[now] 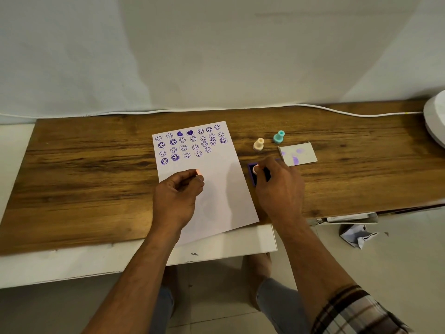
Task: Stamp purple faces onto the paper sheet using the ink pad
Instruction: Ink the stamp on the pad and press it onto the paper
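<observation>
The left hand is nearest, its grip pinched shut on a small pink stamp over the bare lower part of the paper sheet. The right hand has its grip closed on another stamp, pushed down on the purple ink pad right under it. This looks like the inking step; next that stamp should lift and press on the bare paper below the purple faces.

Two spare stamps (upright) stand behind the ink pad.
</observation>
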`<move>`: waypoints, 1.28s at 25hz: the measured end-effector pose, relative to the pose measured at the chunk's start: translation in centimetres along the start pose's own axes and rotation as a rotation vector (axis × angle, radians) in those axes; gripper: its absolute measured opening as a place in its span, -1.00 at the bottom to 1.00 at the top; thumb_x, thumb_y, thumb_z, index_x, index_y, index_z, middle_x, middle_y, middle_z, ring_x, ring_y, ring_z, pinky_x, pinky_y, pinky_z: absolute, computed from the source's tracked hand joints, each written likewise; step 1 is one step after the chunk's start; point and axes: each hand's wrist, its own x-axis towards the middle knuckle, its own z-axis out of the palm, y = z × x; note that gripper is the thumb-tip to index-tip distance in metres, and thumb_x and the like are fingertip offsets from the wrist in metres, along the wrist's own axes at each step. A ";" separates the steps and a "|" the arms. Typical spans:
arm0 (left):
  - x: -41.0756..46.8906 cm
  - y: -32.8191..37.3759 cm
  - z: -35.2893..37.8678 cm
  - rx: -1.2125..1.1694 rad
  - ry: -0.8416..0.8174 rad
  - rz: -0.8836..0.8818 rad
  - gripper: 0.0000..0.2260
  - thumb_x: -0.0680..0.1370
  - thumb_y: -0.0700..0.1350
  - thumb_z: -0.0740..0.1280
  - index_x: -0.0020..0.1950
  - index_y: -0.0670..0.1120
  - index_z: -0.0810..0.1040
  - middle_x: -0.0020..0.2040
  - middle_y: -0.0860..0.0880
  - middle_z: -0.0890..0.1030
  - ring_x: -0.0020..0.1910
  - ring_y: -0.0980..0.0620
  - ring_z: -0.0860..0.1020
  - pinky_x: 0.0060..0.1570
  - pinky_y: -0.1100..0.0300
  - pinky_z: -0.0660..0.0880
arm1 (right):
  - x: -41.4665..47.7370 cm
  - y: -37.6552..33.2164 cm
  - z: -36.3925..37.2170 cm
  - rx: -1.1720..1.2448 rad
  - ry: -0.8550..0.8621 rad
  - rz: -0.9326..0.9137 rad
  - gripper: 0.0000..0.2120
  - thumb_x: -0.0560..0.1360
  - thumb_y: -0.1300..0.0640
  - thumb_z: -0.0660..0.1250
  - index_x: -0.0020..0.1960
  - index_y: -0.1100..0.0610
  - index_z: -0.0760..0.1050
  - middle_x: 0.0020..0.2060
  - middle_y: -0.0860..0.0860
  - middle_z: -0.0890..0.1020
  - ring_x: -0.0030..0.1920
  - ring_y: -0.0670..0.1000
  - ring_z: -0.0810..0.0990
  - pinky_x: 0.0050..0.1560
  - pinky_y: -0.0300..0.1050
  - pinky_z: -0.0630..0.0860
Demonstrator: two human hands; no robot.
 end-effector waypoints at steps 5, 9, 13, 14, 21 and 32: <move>0.0 0.1 -0.1 -0.014 -0.002 -0.006 -0.85 0.53 -0.18 0.52 0.03 0.05 0.72 0.09 0.00 0.75 0.02 -0.01 0.75 0.15 0.00 0.68 | 0.1 0.4 0.0 -0.012 -0.017 0.040 -0.76 0.63 -0.06 0.38 0.21 0.05 0.57 -0.02 0.09 0.75 -0.07 0.14 0.70 -0.15 -0.07 0.59; 0.0 0.0 -0.2 -0.009 0.001 -0.008 -0.84 0.53 -0.19 0.52 0.03 0.05 0.72 0.09 0.01 0.75 0.03 -0.03 0.75 0.15 -0.02 0.68 | 0.0 0.5 0.0 -0.011 -0.028 0.044 -0.77 0.63 -0.06 0.38 0.20 0.04 0.58 -0.01 0.10 0.75 -0.03 0.15 0.70 -0.10 -0.01 0.63; 0.0 0.0 -0.2 -0.002 0.006 -0.011 -0.84 0.52 -0.17 0.52 0.02 0.07 0.72 0.15 -0.02 0.74 0.09 -0.08 0.73 0.17 -0.07 0.67 | 0.1 0.7 0.1 -0.003 -0.034 0.062 -0.78 0.61 -0.05 0.40 0.18 0.03 0.61 0.00 0.09 0.74 0.01 0.14 0.67 -0.06 0.03 0.65; 0.0 -0.1 -0.2 -0.002 0.005 -0.011 -0.84 0.52 -0.17 0.52 0.02 0.07 0.72 0.15 -0.01 0.74 0.09 -0.07 0.73 0.17 -0.06 0.67 | 0.1 0.8 0.1 0.003 -0.035 0.072 -0.79 0.61 -0.05 0.40 0.17 0.03 0.61 0.01 0.09 0.74 0.01 0.14 0.66 -0.06 0.04 0.65; 0.1 -0.5 -0.7 0.000 0.005 -0.026 -0.84 0.53 -0.17 0.51 0.08 0.02 0.73 0.15 -0.07 0.74 0.11 -0.08 0.73 0.19 -0.06 0.66 | 0.2 0.5 0.6 0.021 -0.030 0.118 -0.86 0.61 -0.05 0.41 0.13 -0.04 0.59 -0.02 0.05 0.72 -0.02 0.10 0.64 -0.12 0.06 0.66; -0.1 -0.4 -1.5 0.366 -0.017 0.154 -0.80 0.52 -0.09 0.51 0.14 -0.02 0.71 0.04 0.06 0.74 -0.02 0.13 0.70 0.11 0.16 0.66 | 0.3 0.3 0.6 0.006 -0.066 0.155 -0.85 0.62 -0.06 0.39 0.12 -0.07 0.49 -0.01 0.06 0.72 -0.07 0.13 0.70 -0.23 -0.03 0.65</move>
